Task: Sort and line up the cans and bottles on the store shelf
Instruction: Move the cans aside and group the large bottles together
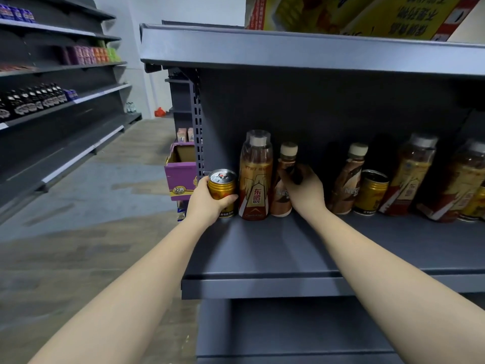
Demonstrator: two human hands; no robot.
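On the grey shelf my left hand grips a gold can at the row's left end. A tall gold-and-red bottle stands right of it. My right hand is wrapped around a small brown coffee bottle beside that. Further right stand another brown coffee bottle, a second gold can, and two more tall gold-and-red bottles, with a further can at the frame's edge.
An upper shelf with yellow boxes hangs overhead. A purple carton stands at the shelf's left end. Across the aisle, dark shelving holds bottles and packets. A lower shelf lies beneath.
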